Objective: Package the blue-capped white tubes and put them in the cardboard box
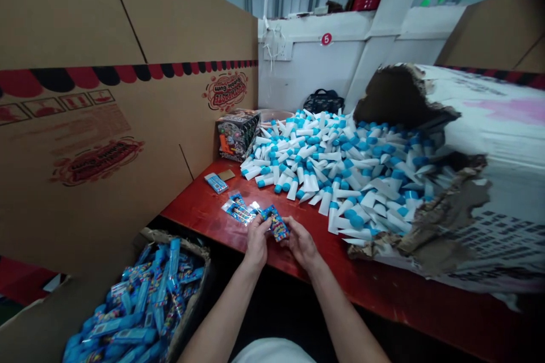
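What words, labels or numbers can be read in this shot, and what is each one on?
"5": on a round red sticker on the white wall.
"Toothpaste Bubble Gum": red logo on the cardboard panel.
Lower red logo: too blurred to read.
Gum packet: print too small to read.

A strip of red table (383,278) runs past the right hand (301,243), hemmed by heaped blue-capped tubes (340,176).

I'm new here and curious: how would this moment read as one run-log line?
Hands: left hand, right hand | Touching: blue printed card | Nearby: blue-capped white tubes on red table
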Available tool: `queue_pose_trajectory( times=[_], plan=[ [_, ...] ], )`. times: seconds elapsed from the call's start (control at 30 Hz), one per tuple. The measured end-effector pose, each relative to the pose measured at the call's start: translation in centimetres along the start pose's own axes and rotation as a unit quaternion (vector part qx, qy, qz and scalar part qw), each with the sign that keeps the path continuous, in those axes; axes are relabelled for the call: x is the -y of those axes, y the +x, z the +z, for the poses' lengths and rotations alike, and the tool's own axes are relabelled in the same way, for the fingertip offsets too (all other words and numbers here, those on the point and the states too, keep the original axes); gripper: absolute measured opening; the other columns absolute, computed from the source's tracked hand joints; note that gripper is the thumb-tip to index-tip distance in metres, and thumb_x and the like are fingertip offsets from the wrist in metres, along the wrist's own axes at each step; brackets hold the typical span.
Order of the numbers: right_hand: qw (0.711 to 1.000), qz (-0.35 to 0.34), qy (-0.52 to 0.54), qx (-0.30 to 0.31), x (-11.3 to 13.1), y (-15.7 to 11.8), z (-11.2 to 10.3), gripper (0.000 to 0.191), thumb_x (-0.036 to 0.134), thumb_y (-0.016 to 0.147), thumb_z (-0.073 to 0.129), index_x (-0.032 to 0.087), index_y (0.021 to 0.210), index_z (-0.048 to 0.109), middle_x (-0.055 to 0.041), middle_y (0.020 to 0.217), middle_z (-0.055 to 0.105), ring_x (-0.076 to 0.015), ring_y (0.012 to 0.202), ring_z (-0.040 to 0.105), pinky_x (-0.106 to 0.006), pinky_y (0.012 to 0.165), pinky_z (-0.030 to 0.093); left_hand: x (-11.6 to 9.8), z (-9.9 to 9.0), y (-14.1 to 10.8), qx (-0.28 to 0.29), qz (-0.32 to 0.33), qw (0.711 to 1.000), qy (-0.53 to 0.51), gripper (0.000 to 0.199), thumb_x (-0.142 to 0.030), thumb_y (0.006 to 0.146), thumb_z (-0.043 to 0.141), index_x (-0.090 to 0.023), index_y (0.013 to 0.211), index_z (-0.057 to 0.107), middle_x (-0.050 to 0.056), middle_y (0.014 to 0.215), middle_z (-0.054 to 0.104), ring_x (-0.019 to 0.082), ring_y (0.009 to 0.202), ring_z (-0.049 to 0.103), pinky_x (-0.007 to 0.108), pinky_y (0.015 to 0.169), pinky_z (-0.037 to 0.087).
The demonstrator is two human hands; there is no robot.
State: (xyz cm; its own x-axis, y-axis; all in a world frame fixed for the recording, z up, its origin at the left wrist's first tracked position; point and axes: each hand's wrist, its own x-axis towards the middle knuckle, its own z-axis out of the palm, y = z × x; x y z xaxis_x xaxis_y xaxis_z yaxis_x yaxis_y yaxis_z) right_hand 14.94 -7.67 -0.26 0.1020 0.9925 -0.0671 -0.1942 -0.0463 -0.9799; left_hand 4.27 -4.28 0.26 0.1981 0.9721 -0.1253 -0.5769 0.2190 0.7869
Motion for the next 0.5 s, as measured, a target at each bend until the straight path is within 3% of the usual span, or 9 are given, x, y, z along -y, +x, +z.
queue_pose_trajectory(
  times=[0.17,0.3,0.5],
  plan=[
    [0.999,-0.004,0.023,-0.039,-1.1,0.8,-0.4,0.037,0.05,0.063,0.071,0.017,0.066,0.054,0.0049,0.055,0.05,-0.008,0.047,0.041,-0.02,0.045,0.031,0.4,-0.4,0.0,0.025,-0.023,0.999,0.021,0.026,-0.03,0.068,0.073,-0.015,0.088,0.066,0.003,0.077,0.066,0.014,0.064,0.059,0.025,0.063,0.046],
    [1.0,-0.004,-0.006,-0.03,-2.2,2.1,-0.4,0.042,0.055,0.063,0.07,0.018,0.06,0.052,0.0055,0.048,0.048,-0.0073,0.042,0.037,-0.02,0.04,0.025,-0.1,-1.1,0.4,0.063,-0.075,0.991,0.086,0.025,-0.034,0.069,0.072,-0.014,0.083,0.065,0.002,0.065,0.063,0.012,0.052,0.054,0.022,0.048,0.038],
    [0.999,-0.006,-0.039,-0.035,-2.1,3.5,0.2,0.05,0.064,0.072,0.059,0.019,0.054,0.046,0.0047,0.042,0.045,-0.0084,0.039,0.036,-0.021,0.038,0.022,0.4,-0.7,1.7,0.033,-0.041,0.997,0.059,0.022,-0.034,0.069,0.071,-0.015,0.071,0.06,-0.003,0.056,0.055,0.009,0.044,0.045,0.022,0.043,0.032]
  ],
)
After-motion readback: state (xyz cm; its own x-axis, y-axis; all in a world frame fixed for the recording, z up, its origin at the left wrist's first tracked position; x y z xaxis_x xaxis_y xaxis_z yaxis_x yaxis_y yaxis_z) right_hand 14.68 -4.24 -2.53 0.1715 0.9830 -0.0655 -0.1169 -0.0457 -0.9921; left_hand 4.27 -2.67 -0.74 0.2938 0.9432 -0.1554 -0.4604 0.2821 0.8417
